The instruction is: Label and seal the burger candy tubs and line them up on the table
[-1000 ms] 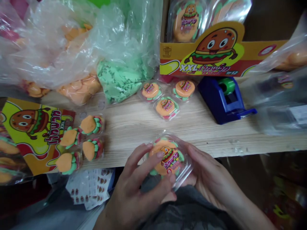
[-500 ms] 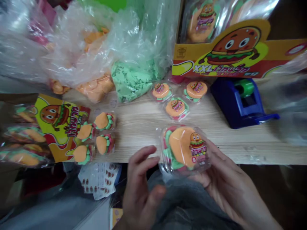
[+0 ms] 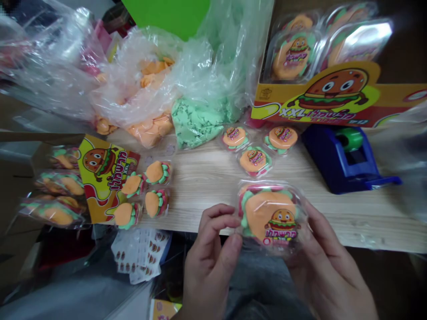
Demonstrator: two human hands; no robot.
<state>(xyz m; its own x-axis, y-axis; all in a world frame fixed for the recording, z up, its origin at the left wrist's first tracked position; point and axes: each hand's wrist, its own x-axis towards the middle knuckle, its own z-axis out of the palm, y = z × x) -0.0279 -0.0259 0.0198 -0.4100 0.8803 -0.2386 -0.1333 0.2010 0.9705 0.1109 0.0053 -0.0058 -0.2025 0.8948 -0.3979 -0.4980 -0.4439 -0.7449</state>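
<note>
A clear plastic clamshell pack [image 3: 270, 215] with an orange, green and pink burger candy and a burger sticker is held over the near edge of the wooden table [image 3: 207, 178]. My right hand [image 3: 327, 266] cups it from below and the right. The curled fingers of my left hand [image 3: 210, 262] pinch its left edge.
Three small sealed packs [image 3: 255, 146] lie on the table behind. Several unlabelled candy packs [image 3: 143, 191] sit left, beside a yellow burger display box [image 3: 103, 173]. Bags of orange [image 3: 150, 120] and green [image 3: 196, 120] candy, a display carton [image 3: 333, 102], a blue tape dispenser [image 3: 343, 155] and sticker sheets [image 3: 143, 253].
The pack has been turned so its sticker faces me upright. My left hand came off the top, opened briefly, and now pinches the left edge. The camera view shifted upward.
</note>
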